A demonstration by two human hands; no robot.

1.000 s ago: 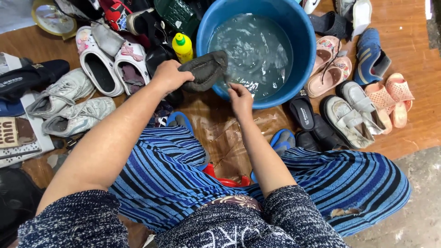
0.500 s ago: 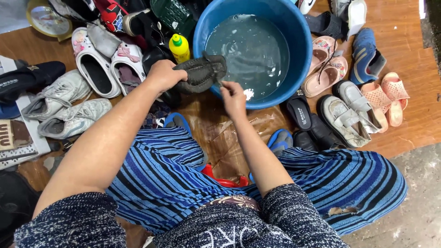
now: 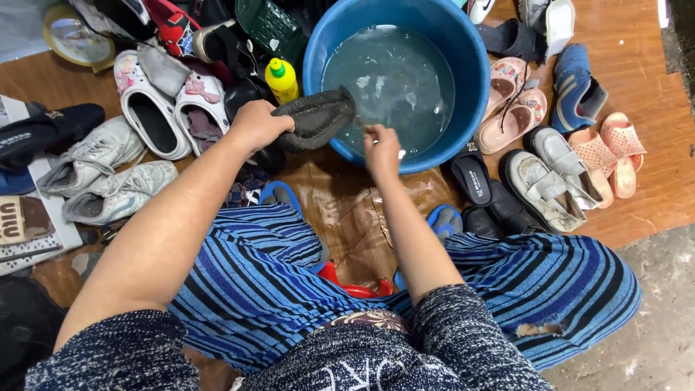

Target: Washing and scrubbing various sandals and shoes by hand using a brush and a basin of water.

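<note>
While left hand [image 3: 257, 124] grips its heel, dark shoe [image 3: 318, 116] over basin rim [image 3: 318, 54].

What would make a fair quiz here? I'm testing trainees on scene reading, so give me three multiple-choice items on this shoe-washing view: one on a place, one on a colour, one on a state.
1. Where is the dark grey shoe?
A. Over the rim of the blue basin
B. Beside the white sneakers
C. On the person's lap

2. What colour is the small bottle left of the basin?
A. Red
B. Yellow with a green cap
C. White

3. What state is the basin in?
A. Empty and dry
B. Tipped over
C. Upright, holding cloudy water

Answers: 1 A, the left hand holds the shoe across the rim. 2 B, its body is yellow and its cap green. 3 C, water with foam flecks fills it by the right hand.
</note>
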